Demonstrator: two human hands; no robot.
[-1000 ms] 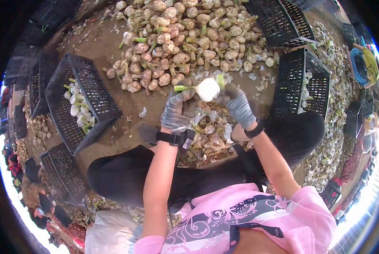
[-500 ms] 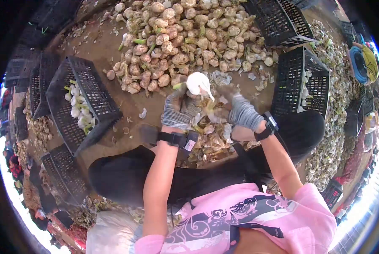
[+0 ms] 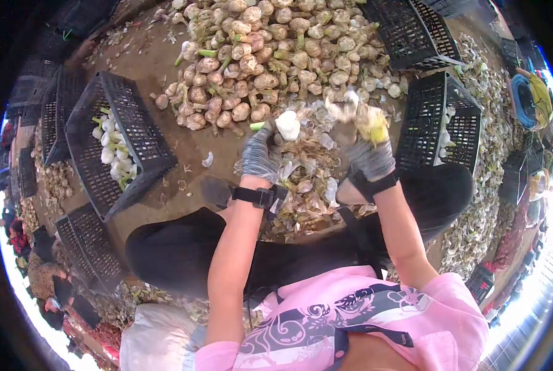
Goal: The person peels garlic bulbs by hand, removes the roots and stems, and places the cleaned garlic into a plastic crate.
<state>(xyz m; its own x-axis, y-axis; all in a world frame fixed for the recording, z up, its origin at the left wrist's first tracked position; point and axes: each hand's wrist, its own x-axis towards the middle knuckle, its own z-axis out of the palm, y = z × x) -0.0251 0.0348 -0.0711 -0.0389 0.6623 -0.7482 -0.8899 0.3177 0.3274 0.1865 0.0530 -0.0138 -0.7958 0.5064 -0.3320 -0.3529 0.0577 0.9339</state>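
My left hand (image 3: pixel 261 153), in a grey striped glove, is closed around a garlic bulb (image 3: pixel 288 125). The bulb is white and peeled, and its short green stem (image 3: pixel 258 126) sticks out to the left. Off to the right, apart from the bulb, is my gloved right hand (image 3: pixel 371 154). Its fingers are smeared by motion, with blurred pale and yellowish bits (image 3: pixel 343 110) at the tips, perhaps garlic skin. Below and between the hands lies a heap of loose garlic skins (image 3: pixel 301 179). Beyond them rises a pile of unpeeled garlic (image 3: pixel 251 62) with dirty skins.
At the left stands a black plastic crate (image 3: pixel 159 148) with several white peeled bulbs (image 3: pixel 112 148) in it. Another black crate (image 3: pixel 420 123) on the right also holds white bulbs. A further crate (image 3: pixel 406 37) stands at the back right. Skins litter the floor (image 3: pixel 483 154) along the right.
My right hand has moved right, away from the bulb. The loose strip that hung from the bulb no longer shows. My left hand has shifted slightly left, still holding the bulb.
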